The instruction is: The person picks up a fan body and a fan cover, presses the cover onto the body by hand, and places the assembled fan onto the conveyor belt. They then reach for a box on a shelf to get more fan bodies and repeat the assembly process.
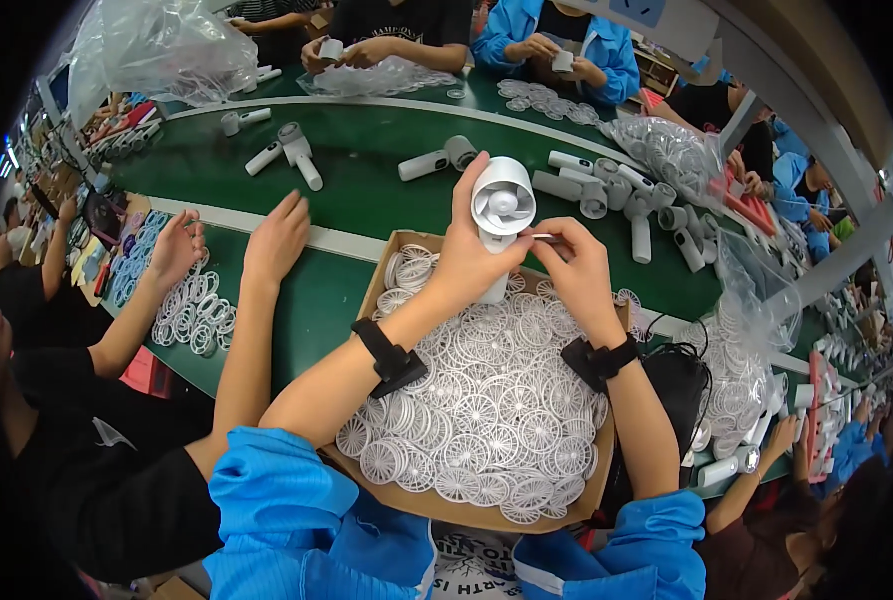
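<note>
A green conveyor belt (351,175) spans twelve o'clock, a cardboard box (600,482) of spoked grilles (476,415) six, and over the box's twelve-o'clock rim the left hand (471,258) grips a handheld fan (503,200), the right hand (574,265) pinching a thin white piece (543,236).

One cardboard box (600,482) contained dozens of white fan grilles (476,400), too overlapped for an exact count. Above it were one handheld fan (503,200), one thin white piece (543,236), one left hand (466,255) and one right hand (578,270). Left of it were two co-worker's hands (278,240) and over a dozen white rings (196,310).
</note>
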Tool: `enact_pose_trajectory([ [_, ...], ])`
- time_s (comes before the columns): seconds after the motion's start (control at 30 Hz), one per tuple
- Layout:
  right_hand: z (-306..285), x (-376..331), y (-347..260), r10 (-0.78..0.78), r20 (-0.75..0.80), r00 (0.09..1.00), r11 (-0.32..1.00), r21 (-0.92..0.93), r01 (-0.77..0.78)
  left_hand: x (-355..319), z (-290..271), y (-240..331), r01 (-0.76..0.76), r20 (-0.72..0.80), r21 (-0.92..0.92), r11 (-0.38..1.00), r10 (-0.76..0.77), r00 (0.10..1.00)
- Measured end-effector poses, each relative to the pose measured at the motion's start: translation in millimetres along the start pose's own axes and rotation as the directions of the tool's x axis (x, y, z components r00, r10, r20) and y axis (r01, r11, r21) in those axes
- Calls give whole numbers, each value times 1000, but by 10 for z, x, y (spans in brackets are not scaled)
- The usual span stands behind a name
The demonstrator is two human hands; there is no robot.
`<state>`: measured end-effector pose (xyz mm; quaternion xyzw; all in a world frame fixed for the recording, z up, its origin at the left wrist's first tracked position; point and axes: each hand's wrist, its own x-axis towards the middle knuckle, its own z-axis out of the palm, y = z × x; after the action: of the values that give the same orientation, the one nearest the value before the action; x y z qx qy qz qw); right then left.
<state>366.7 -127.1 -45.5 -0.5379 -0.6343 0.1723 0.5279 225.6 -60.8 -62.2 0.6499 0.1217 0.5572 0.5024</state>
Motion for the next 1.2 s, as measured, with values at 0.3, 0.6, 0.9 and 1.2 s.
enact_pose_trajectory([
  [0.3,19,-130,207,6,-154,988,896,439,64,15,21,-48,-232,77,284,930,218,973],
  [0.6,43,-136,-1,-447,-81,891,799,-484,357,-62,122,128,116,-158,-182,976,-146,976],
  [0.9,-19,-101,42,-366,-124,922,871,-396,292,-66,98,149,315,-71,-330,890,-357,932],
  [1.2,27,-118,182,214,-55,975,786,603,-138,-62,112,121,187,-118,-157,970,-207,971],
])
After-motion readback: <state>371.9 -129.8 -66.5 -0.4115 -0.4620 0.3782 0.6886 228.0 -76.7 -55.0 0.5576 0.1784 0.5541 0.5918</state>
